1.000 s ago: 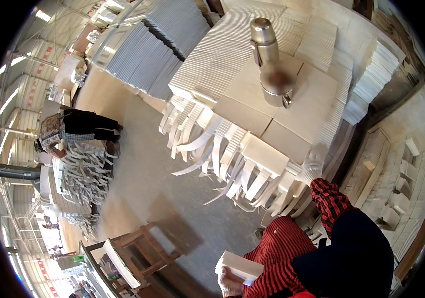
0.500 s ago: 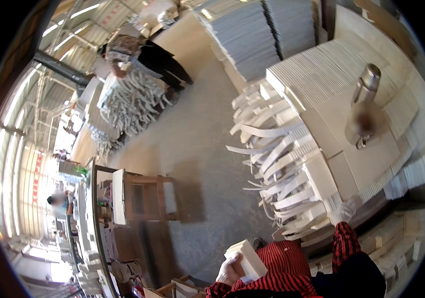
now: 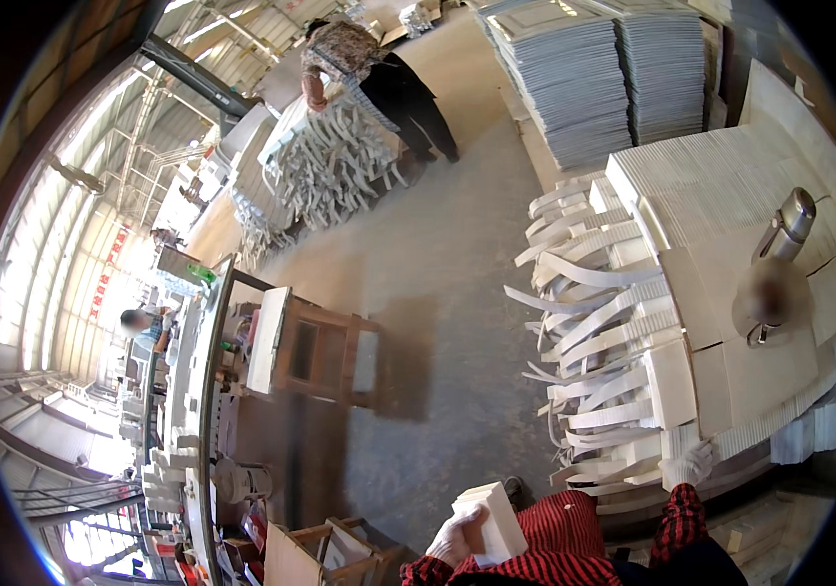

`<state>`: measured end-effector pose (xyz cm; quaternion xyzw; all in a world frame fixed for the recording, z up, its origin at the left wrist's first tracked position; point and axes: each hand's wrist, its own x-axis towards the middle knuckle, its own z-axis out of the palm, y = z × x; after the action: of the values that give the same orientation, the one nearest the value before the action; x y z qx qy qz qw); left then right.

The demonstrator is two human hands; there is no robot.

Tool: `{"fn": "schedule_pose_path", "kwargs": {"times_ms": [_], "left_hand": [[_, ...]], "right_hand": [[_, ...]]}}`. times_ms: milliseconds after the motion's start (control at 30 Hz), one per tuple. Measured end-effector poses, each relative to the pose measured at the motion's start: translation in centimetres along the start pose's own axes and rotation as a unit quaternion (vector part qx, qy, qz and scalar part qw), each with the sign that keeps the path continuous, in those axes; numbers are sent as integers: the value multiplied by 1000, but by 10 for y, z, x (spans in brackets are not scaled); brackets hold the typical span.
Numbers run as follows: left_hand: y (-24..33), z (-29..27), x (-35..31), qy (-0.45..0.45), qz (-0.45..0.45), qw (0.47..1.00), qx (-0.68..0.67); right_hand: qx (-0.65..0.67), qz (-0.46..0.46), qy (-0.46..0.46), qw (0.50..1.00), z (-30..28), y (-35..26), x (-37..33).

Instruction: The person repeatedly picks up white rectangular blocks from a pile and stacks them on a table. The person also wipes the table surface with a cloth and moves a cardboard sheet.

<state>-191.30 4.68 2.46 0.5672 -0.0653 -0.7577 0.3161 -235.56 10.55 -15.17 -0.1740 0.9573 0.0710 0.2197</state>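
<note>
My left hand, in a white glove, is closed round a small stack of white cardboard pieces in front of my lap. Off to the right, my right hand, also gloved, has its fingers curled at the near end of a long row of white cardboard pieces. Its fingertips show only in part. Long pale strips stick out from the left side of this pile and curl over its edge. Flat grey-white boards lie on top.
A steel flask and a rounded, blurred container stand on the boards. Tall stacks of sheets rise behind. At left are a wooden stool and a long workbench. A co-worker bends over another strip-covered pile.
The whole view has shifted, so the scene sits farther right and lower. My left hand still holds the stack; my right hand stays at the near end of the row.
</note>
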Motion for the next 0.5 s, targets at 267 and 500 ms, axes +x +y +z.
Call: {"fn": "schedule_pose_path", "kwargs": {"times_ms": [267,500], "left_hand": [[3,-29,-14,-2,0,999,-32],[-1,-115,-25,20,34,988,-147]], "right_hand": [[49,-57,74,994,24,13,7],[562,-61,-131,814,59,37,-28]]}}
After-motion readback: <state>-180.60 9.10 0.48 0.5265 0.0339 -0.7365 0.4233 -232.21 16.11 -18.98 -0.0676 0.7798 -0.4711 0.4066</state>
